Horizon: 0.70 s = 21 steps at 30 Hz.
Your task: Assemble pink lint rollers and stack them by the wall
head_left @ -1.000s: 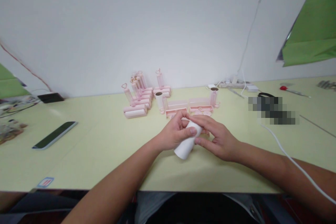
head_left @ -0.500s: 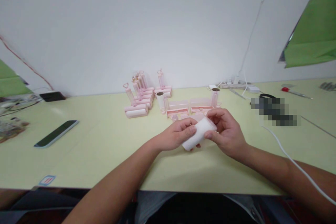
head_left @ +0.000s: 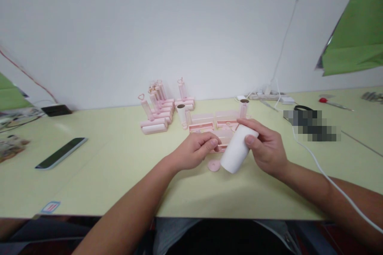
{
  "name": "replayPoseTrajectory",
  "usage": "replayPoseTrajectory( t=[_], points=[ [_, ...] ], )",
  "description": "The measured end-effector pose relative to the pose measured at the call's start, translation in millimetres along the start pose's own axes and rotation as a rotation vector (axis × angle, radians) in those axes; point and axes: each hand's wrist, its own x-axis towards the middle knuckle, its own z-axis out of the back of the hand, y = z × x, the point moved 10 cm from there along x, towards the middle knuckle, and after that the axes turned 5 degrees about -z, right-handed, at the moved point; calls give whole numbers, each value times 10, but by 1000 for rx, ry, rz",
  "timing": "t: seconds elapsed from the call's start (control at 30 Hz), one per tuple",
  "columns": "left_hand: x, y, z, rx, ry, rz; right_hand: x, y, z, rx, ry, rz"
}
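A plain white roll [head_left: 237, 149] is tilted in my right hand [head_left: 269, 149], whose thumb and fingers close around its upper end. Just left of the roll is my left hand [head_left: 196, 151], apart from it, with its fingers curled in and the thumb against them; I see nothing in it. A round pink disc [head_left: 214, 165] with a small centre hole lies on the table below my left fingertips. Behind both hands sits a pink case with a clear cover [head_left: 224, 137], partly hidden by them.
Several pink lint rollers [head_left: 154, 125] with heart-shaped loops stand at the back left. Open pink cases [head_left: 202, 127] and white rolls on brown cores [head_left: 181, 115] are behind my hands. A phone [head_left: 61, 153] lies left; a white cable [head_left: 317, 163] and red-handled screwdriver [head_left: 335, 104] lie right.
My left hand has let go of the white roll and sits slightly left of it. My right hand has shifted right with the roll, uncovering the pink disc and more of the case behind.
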Motion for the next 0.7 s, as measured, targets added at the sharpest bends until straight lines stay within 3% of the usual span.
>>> replayPoseTrajectory(
  t=[0.17, 0.33, 0.53, 0.7],
  points=[
    [-16, -65, -206, 401, 231, -9, 87, -265, 184, 167, -162, -241],
    [-98, -15, -416, 647, 402, -16, 116, -349, 140, 269, -186, -311],
    [-123, 14, -443, 664, 413, -16, 111, -351, 110, 303, -177, -308],
    [-51, -58, -346, 390, 313, -17, 136, -443, 124, 351, -161, -333]
  ],
)
